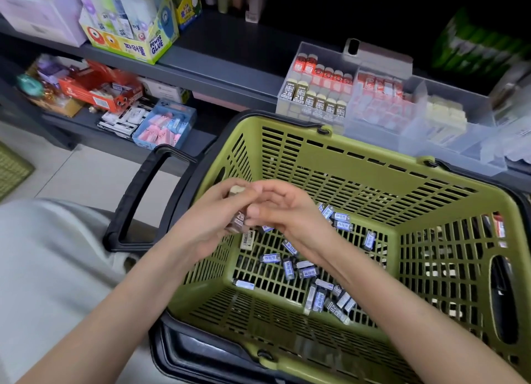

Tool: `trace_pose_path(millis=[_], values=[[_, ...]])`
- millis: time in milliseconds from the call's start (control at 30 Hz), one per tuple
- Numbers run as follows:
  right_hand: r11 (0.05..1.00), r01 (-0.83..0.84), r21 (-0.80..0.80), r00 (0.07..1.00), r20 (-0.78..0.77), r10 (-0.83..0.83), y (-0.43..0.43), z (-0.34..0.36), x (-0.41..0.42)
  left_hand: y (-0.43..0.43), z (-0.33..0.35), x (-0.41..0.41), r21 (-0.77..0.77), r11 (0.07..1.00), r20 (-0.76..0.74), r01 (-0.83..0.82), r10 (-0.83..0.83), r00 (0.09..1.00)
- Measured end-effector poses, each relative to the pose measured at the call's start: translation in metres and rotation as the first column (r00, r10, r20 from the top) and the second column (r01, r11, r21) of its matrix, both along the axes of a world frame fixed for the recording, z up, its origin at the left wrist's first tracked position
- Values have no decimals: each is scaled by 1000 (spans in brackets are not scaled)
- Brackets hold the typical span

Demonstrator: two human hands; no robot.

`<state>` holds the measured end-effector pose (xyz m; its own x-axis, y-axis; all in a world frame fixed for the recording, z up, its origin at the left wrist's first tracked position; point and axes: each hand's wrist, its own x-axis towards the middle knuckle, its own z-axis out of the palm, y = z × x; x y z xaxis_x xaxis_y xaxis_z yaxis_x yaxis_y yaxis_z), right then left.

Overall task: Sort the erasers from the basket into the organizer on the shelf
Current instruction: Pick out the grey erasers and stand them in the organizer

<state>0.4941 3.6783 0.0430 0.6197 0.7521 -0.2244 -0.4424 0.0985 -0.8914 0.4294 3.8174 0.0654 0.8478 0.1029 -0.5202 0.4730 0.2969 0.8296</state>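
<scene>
A green basket (359, 165) with black handles sits in front of me. On its bottom lie several small blue-labelled erasers (288, 268) and one beige eraser (247, 240). My left hand (212, 220) grips a few brown 2B erasers (238, 218) above the basket's left side. My right hand (278, 208) touches that same bundle with its fingertips and thumb. The clear organizer (382, 116) stands on the shelf behind the basket, with rows of brown 2B erasers (316, 102), red erasers (327, 74) and cream erasers (445, 116) in its compartments.
A yellow glue box (135, 43) stands on the upper shelf at left. Below it are red boxes (97, 92) and a blue tray of pink erasers (165, 125). A phone (373, 53) leans behind the organizer. Pale floor tiles lie to the left.
</scene>
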Motion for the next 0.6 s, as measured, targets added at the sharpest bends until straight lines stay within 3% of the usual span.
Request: trace_pose_path(millis=[67,100,167,233,300,367,400,467,533,600], values=[[993,93,-68,995,-33,-95,-5,-23,3,3,0,1,-87,989,-33,-122,120,992],[970,113,-217,993,63,-102,-8,-38,4,3,0,2,-128,980,-41,-150,146,988],[810,107,-576,928,350,127,-8,-76,1,3,2,3,-196,968,-46,-156,150,988],[626,133,-768,725,506,467,0,-111,-4,4,4,4,-236,961,-47,-147,140,989],[477,203,-855,481,512,712,12,-133,-9,4,4,3,-224,967,-40,-124,118,992],[416,235,-879,276,471,838,19,-144,-8,3,4,1,-192,975,-21,-108,106,994],[407,233,-883,231,457,859,20,-147,-7,3,3,1,-176,979,-12,-103,103,995],[420,222,-880,290,471,833,16,-144,-3,3,2,0,-140,986,-2,-93,94,996],[509,170,-844,496,520,695,5,-131,1,3,1,0,-78,995,-3,-63,63,998],[665,88,-741,746,492,449,-10,-104,9,1,-2,-1,62,998,10,-8,7,1000]])
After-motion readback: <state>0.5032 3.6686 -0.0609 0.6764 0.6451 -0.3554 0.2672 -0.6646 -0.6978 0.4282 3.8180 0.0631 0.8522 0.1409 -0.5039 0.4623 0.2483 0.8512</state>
